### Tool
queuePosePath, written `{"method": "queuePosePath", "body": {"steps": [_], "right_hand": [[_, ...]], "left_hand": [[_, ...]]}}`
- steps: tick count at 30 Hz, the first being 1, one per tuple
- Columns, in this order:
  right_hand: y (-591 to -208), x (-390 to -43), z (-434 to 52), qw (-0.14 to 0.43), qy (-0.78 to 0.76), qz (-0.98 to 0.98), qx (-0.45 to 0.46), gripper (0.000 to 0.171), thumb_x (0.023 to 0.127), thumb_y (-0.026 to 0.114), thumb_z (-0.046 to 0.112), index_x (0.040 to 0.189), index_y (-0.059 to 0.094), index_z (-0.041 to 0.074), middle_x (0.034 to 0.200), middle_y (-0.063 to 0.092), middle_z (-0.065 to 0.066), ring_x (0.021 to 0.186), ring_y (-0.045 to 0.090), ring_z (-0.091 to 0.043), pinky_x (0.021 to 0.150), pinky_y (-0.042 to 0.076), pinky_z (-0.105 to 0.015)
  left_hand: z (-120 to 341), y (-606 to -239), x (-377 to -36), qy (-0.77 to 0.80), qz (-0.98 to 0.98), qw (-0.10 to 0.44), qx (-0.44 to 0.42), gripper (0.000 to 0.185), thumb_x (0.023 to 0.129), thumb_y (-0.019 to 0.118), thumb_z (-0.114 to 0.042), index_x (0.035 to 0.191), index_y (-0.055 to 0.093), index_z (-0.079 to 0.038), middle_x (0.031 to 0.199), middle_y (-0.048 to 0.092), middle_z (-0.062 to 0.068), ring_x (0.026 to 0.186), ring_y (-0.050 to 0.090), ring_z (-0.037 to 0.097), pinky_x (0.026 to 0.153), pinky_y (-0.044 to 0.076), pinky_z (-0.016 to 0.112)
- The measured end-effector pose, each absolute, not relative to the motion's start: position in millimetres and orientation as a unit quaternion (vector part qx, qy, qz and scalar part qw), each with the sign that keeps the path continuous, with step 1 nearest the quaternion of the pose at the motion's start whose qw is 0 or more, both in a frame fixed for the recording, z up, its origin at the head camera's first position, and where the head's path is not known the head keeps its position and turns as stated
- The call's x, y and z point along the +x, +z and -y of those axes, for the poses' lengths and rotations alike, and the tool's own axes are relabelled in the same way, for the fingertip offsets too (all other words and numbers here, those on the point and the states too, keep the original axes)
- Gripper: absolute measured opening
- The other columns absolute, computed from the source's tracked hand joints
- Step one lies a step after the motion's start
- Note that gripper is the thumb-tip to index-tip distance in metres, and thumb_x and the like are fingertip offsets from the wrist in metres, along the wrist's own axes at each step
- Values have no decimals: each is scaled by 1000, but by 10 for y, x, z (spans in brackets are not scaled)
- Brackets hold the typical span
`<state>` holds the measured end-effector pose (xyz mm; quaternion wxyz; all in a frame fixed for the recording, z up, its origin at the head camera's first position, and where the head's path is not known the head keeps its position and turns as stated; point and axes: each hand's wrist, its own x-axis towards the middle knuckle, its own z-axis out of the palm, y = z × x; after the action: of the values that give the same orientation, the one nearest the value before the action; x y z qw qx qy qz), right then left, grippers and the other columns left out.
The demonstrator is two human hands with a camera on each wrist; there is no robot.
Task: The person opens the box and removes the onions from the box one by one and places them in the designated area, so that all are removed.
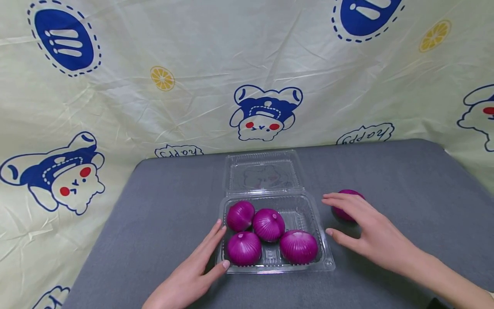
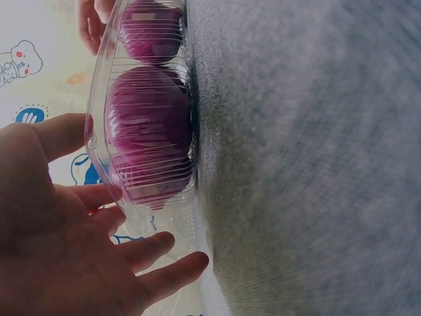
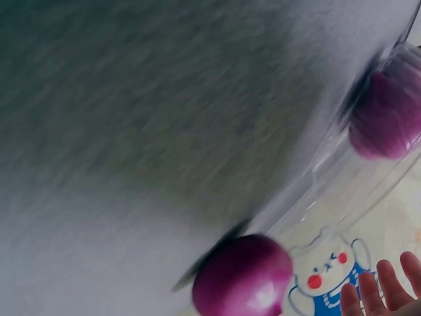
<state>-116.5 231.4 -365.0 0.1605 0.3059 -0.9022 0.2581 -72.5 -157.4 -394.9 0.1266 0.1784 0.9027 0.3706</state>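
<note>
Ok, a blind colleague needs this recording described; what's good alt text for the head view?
Four red onions sit in an open, clear plastic clamshell box on a grey table, with a person's left hand at the box's left side. The right hand partly hides a fifth red onion right of the box.

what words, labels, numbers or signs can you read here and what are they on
"happy": upside down, on the left speech bubble of the backdrop
"happy": upside down, on the right speech bubble
"!!!": sideways, on the upper-left blue oval
Upper-right blue oval and lower-left bubble: cut off, not fully readable
Clear container, onions: no readable text
</note>
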Motion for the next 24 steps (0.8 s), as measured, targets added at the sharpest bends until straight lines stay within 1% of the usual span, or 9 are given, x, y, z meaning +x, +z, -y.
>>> {"method": "queuePosePath", "body": {"steps": [4, 6, 10, 13, 18, 24], "right_hand": [[-3651, -1115, -2205, 141, 250, 902, 322, 71, 71, 81, 30, 134, 49, 27, 134, 46, 9, 120, 41, -9, 99, 26, -10], [-3655, -1095, -2156, 126, 247, 903, 328, 70, 73, 80, 33, 134, 47, 29, 134, 46, 10, 120, 41, -8, 98, 29, -12], [-3674, -1076, -2080, 105, 241, 901, 344, 68, 74, 78, 38, 134, 47, 29, 135, 45, 9, 121, 41, -7, 92, 44, -25], [-3702, -1068, -2040, 92, 242, 898, 356, 67, 74, 77, 42, 134, 48, 31, 136, 44, 10, 121, 41, -8, 86, 50, -39], [-3754, -1065, -1989, 79, 237, 893, 376, 61, 77, 72, 48, 131, 49, 34, 135, 44, 14, 121, 42, -7, 86, 48, -44], [-3762, -1149, -1978, 49, 224, 882, 411, 56, 80, 68, 50, 131, 50, 33, 132, 47, 15, 120, 44, -8, 88, 47, -45]], "left_hand": [[1574, -3952, -720, 369, -903, 123, 180, 68, 92, 52, -47, 149, 18, -33, 153, 4, -20, 138, 11, 6, 106, 25, 48], [1574, -3953, -720, 369, -904, 122, 180, 68, 92, 52, -47, 149, 18, -33, 153, 4, -20, 138, 11, 5, 106, 25, 48], [1574, -3951, -726, 369, -903, 128, 177, 68, 92, 52, -48, 149, 17, -34, 153, 3, -20, 138, 11, 6, 106, 25, 49], [1573, -3946, -731, 370, -903, 135, 174, 68, 92, 52, -49, 149, 17, -35, 153, 3, -21, 139, 11, 7, 106, 26, 50], [1569, -3937, -740, 374, -901, 145, 168, 69, 91, 52, -49, 149, 16, -37, 152, 3, -22, 139, 11, 9, 105, 26, 50], [1567, -3939, -736, 374, -901, 148, 162, 69, 91, 54, -48, 148, 16, -38, 152, 2, -23, 139, 10, 7, 106, 26, 49]]}}
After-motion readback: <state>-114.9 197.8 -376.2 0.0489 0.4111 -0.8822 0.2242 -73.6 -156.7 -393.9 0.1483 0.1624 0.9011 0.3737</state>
